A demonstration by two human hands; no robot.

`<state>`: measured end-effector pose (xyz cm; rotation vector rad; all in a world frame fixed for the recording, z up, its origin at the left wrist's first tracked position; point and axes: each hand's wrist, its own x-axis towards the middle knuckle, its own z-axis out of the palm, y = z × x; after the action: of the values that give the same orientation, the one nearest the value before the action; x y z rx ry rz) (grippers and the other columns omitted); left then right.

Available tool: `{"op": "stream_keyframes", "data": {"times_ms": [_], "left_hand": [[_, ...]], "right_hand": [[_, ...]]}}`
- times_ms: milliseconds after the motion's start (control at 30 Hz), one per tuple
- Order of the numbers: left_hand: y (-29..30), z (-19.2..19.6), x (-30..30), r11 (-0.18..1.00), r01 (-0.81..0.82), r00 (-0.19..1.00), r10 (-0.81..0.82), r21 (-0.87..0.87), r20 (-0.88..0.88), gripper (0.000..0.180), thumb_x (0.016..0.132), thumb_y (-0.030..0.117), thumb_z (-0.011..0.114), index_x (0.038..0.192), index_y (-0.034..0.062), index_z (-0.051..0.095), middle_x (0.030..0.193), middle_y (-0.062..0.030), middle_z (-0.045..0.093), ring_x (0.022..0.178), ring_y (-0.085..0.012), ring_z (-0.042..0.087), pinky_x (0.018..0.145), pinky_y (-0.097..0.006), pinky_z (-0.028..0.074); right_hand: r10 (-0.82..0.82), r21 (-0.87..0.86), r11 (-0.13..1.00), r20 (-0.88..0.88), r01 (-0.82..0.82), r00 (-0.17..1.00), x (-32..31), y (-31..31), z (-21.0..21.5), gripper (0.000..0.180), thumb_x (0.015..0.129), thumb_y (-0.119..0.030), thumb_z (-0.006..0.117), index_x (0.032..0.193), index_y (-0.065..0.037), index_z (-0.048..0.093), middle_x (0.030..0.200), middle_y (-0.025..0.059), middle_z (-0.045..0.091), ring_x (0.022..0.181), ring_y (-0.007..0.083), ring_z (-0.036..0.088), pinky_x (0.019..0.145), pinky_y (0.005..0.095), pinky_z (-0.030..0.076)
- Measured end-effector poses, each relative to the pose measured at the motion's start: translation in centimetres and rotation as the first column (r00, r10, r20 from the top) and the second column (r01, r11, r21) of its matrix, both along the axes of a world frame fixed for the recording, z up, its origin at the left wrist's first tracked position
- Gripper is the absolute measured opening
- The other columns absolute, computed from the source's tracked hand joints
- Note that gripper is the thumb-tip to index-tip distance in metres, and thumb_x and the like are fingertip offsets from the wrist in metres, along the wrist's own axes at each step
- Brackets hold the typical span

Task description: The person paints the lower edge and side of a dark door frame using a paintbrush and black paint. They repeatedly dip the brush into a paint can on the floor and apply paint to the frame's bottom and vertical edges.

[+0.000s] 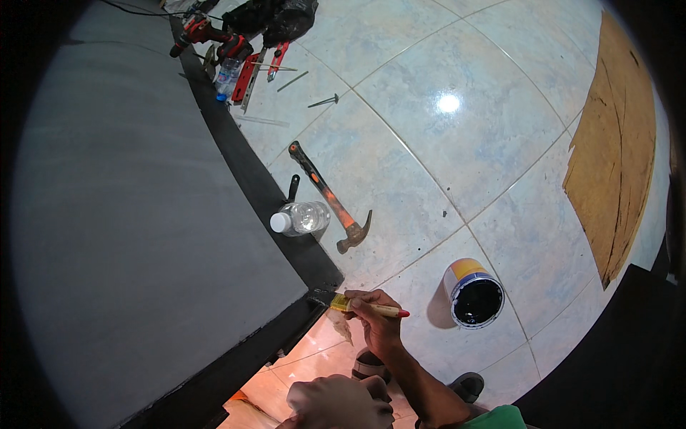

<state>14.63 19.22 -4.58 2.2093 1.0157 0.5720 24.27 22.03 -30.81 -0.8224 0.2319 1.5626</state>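
My right hand [375, 318] is closed on a paintbrush [389, 311] with a pale, red-tipped handle and a yellow band. Its dark bristles touch the black border [316, 270] at the near corner of a large grey panel [157, 207]. Right of that hand stands an open paint can [477, 300], with dark paint inside and smears on its rim. A blurred, skin-toned shape [336, 404] fills part of the lower edge; whether it is my left hand cannot be made out. No fingers of my left hand show clearly.
A clear bottle [304, 218] with a white cap lies by the border, beside a claw hammer [330, 196]. Farther off are a red-and-black cordless drill [207, 36], a red utility knife [277, 61] and black plastic bags [289, 21]. A broken brown board [614, 150] lies at the right.
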Motion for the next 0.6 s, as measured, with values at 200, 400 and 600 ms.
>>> {"op": "stream_keyframes", "data": {"times_ms": [200, 400, 600], "left_hand": [[0.0, -0.2, 0.0, 1.0, 0.017, 1.0, -0.017, -0.016, -0.013, 0.021, 0.082, 0.028, 0.069, 0.092, 0.0115, 0.077, 0.088, -0.0007, 0.074, 0.102, -0.0283, 0.07, 0.101, -0.051, 0.048], [0.1, -0.3, 0.0, 0.999, 0.029, 0.999, -0.03, -0.03, -0.026, 0.021, 0.083, 0.028, 0.069, 0.093, 0.0121, 0.077, 0.089, -0.0002, 0.074, 0.103, -0.0279, 0.07, 0.102, -0.051, 0.047], [0.2, -0.4, 0.1, 0.998, 0.04, 0.998, -0.042, -0.045, -0.038, 0.021, 0.083, 0.029, 0.069, 0.094, 0.0127, 0.077, 0.09, 0.0002, 0.074, 0.105, -0.0275, 0.07, 0.104, -0.051, 0.046]], "right_hand": [[0.013, -0.045, 0.999, 0.114, -0.008, 0.993, 0.0, 0.3, -1.9, 0.025, 0.091, -0.01, 0.078, 0.096, 0.007, 0.06, 0.11, 0.0258, 0.072, 0.088, 0.0242, 0.072, 0.081, 0.035, 0.061], [0.073, -0.091, 0.994, 0.13, -0.061, 0.989, 0.2, 0.8, -3.3, 0.024, 0.091, -0.011, 0.076, 0.096, 0.007, 0.06, 0.112, 0.027, 0.071, 0.086, 0.0238, 0.071, 0.081, 0.035, 0.061], [0.052, -0.095, 0.995, 0.079, -0.045, 0.995, 0.3, 0.9, -4.9, 0.022, 0.091, -0.006, 0.075, 0.097, 0.004, 0.057, 0.11, 0.0255, 0.07, 0.083, 0.0222, 0.07, 0.079, 0.0336, 0.061]]}}
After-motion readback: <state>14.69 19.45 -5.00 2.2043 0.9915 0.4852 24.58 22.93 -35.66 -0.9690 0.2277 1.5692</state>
